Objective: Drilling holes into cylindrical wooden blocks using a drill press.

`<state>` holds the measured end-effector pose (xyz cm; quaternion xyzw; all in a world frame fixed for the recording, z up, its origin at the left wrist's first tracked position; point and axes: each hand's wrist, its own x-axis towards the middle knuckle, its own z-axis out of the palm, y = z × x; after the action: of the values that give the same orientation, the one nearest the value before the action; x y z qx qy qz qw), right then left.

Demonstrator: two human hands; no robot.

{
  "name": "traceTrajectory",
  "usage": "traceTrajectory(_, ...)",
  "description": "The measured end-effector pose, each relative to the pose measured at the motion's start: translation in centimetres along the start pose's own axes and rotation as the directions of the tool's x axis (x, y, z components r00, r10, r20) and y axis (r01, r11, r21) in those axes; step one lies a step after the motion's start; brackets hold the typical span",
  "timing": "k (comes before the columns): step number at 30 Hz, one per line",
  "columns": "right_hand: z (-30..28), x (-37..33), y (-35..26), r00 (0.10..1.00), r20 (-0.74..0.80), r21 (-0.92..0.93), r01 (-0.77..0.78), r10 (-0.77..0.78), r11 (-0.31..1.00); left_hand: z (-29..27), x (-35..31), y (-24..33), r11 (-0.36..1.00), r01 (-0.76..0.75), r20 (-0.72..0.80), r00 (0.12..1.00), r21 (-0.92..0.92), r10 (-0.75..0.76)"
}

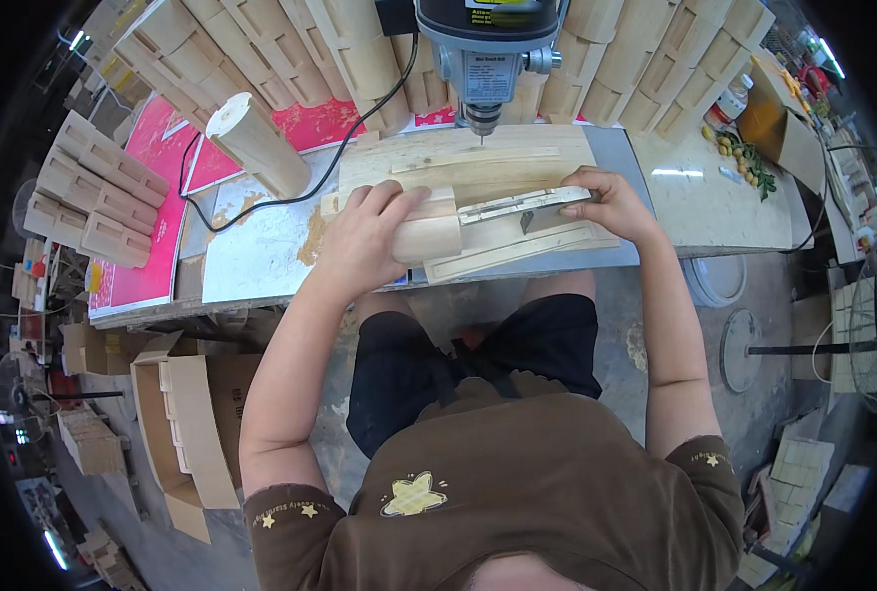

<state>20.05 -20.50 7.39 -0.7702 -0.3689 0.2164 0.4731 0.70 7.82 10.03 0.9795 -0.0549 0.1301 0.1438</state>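
Head view, centre of the frame: the cylinder (429, 239), pale wood, lay on its side over the boards (488, 164), and the left hand (368, 236) was cupped across its left part, fingers bent over the top; where the thumb sat I could not tell. A flat, pale strip (517, 205) reached from the cylinder's right end to the right hand (611, 205), whose thumb and forefinger pinched its far end. A small dark bracket (527, 222) showed beneath the strip.

I judged the cylinder fairly light, stiff and dry, not slippery but apt to roll, so a palm over its round back seemed the surest hold; its thin edges might chip. The strip looked rigid, best taken by its free end.

Above them, top centre, hung the drill (486, 79), bit pointing down. A lone post (261, 148) stood upper left beside a black cable (355, 126), and stacks (360, 59) of similar wood lined the top. An open carton (224, 414) sat lower left, a white bucket (716, 281) at right.
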Motion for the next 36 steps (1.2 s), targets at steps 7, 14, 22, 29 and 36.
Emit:
traceTrajectory(7, -0.3, 0.1, 0.1, 0.999, 0.008, -0.007, 0.047, -0.047, 0.999, -0.8, -0.8, 1.6, 0.997, -0.007, 0.018, 1.000, 0.078, 0.005)
traceTrajectory(14, -0.1, 0.0, 0.0, 0.999, 0.014, -0.014, 0.053, -0.052, 0.999, -0.3, -0.5, 2.7, 1.000, 0.020, 0.055, 0.998, 0.004, -0.020)
traceTrajectory(22, 3.5, -1.2, 3.5, 0.817, -0.481, -0.247, 0.221, -0.317, 0.943, 5.9, -0.8, 3.5, 0.774, 0.021, -0.344, 0.888, -0.633, -0.305)
traceTrajectory(29, 6.1, -2.9, 4.6, 0.784, -0.600, -0.240, 0.013, -0.159, 0.971, 10.9, -2.7, 2.9, 0.930, 0.167, -0.435, 0.847, -0.327, -0.305)
traceTrajectory(36, 4.0, 0.5, 2.8, 0.773, -0.624, -0.410, -0.203, -0.112, 0.889, 10.7, 0.5, 2.9, 0.946, 0.253, -0.319, 0.896, -0.202, -0.308)
